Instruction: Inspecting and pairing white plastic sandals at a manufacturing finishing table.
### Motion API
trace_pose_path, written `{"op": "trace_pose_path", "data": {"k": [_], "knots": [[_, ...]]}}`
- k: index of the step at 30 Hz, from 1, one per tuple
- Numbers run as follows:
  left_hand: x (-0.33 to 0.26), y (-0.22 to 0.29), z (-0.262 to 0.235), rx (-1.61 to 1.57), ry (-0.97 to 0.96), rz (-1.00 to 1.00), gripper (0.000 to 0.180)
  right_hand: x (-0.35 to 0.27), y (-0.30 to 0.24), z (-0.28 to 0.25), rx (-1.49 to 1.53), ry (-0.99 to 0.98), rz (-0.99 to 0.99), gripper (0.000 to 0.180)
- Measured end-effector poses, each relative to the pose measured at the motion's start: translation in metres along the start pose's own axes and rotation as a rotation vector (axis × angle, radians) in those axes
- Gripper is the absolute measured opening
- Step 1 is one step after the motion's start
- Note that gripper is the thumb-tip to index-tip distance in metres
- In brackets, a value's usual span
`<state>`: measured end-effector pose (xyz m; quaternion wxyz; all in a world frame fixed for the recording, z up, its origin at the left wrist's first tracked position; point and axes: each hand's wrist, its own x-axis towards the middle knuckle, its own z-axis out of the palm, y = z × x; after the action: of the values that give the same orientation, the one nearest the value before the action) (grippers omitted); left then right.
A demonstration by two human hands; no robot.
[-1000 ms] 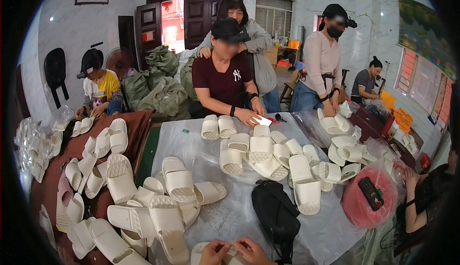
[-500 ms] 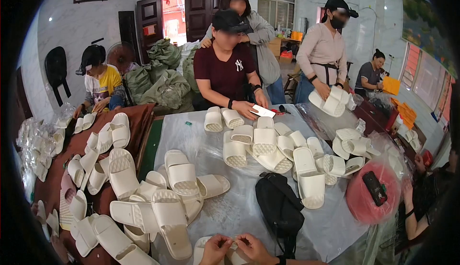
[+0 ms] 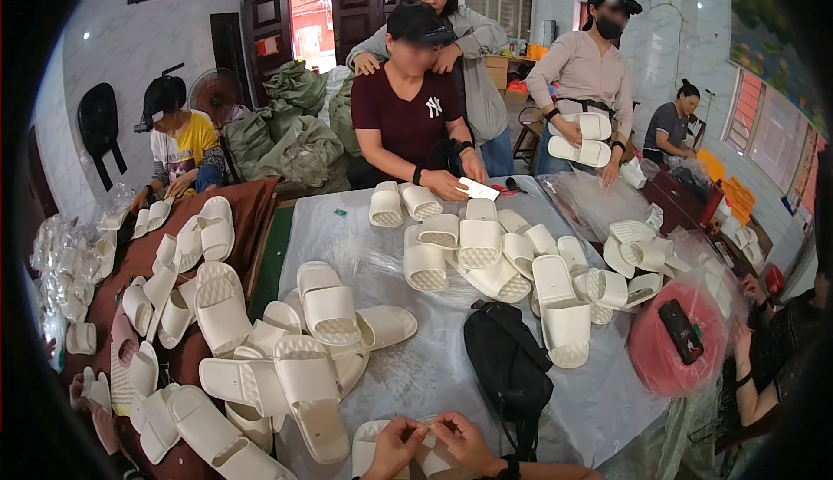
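Note:
At the lower middle of the table, my left hand (image 3: 396,448) and my right hand (image 3: 462,443) meet with fingertips pinched close together. Whatever lies between them is too small to make out. Under and beside them is a pair of cream slippers (image 3: 364,447), partly covered by my hands. To the left, a loose pile of cream slippers (image 3: 311,397) lies with some stacked crosswise. Right of my hands is a black bag (image 3: 503,363) with its strap trailing toward my right wrist.
More cream slippers (image 3: 479,244) are heaped across the table, near a person holding a white card (image 3: 477,189). A red plastic-wrapped bundle (image 3: 651,367) carries a black phone-like object (image 3: 680,332). At left, slippers cover a brown cloth (image 3: 252,228). Several people work around.
My hands stay pinched together over the slippers, shifted only slightly. Across the table, the masked person has raised a pair of slippers against the waist. The view has tilted a little.

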<state>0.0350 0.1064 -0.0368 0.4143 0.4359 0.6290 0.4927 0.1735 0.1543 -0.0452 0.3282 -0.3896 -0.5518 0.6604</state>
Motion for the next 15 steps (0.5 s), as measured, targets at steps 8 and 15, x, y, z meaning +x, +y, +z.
{"op": "trace_pose_path", "data": {"k": [8,15], "knots": [[0.000,-0.008,-0.003,0.038,-0.007,-0.019,0.018,0.002,0.001,0.000,0.004,-0.084,-0.058,0.016],[0.006,-0.019,-0.003,-0.174,-0.071,-0.103,0.017,0.000,0.003,-0.001,0.127,-0.022,-0.024,0.018]]}}
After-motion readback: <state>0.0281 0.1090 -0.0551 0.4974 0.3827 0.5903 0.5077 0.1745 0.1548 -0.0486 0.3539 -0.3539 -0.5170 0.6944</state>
